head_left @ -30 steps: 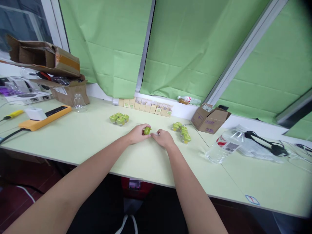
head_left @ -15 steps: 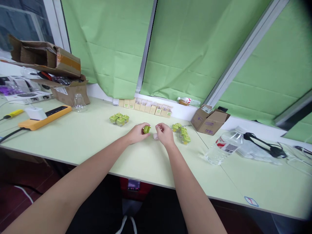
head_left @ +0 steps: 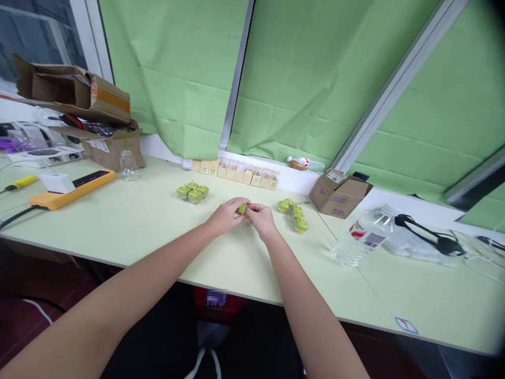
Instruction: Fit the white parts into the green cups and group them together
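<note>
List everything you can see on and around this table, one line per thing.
table: 1, pale green, across the view
curtains: several panels, green, behind it
green piece: 1, green, held at mid-table
left cluster of green pieces: about 4, green, left of the held one
right cluster of green pieces: several, green, right of it
small cartons: one row, beige, back edge
small cardboard box: 1, brown, right of the cartons
large cardboard boxes: 2, brown, far left
power strip: 1, orange, left
clear bottle: 1, transparent, lying at right
headset: 1, black, far right
left hand: 1, grips the green piece
right hand: 1, fingertips on the same piece
</note>
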Demonstrator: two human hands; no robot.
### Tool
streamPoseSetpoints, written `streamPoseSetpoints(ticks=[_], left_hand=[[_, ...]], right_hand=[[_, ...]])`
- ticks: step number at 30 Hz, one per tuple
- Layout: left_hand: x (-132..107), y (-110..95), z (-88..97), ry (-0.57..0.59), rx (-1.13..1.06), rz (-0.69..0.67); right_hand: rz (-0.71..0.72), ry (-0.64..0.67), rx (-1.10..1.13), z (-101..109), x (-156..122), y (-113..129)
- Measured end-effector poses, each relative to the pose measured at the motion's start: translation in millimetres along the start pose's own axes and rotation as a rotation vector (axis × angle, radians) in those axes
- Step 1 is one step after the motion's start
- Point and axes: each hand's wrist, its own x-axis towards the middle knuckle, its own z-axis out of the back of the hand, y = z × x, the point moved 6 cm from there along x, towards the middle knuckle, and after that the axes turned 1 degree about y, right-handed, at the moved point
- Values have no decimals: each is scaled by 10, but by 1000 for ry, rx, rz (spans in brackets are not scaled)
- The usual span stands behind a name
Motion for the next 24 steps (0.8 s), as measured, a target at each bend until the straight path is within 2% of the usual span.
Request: streamPoseSetpoints(ticks=[5, 12, 20, 24], left_hand=[[8, -26, -8, 10, -5, 11], [17, -18, -2, 35, 7, 98], [2, 42, -1, 47, -9, 143], [0, 39, -2, 53, -27, 155]], right_hand=[[-85, 35, 64, 0, -29, 2], [-84, 45, 51, -37, -34, 20], [73, -7, -218, 23, 18, 57], [48, -25, -358, 90, 46, 111]])
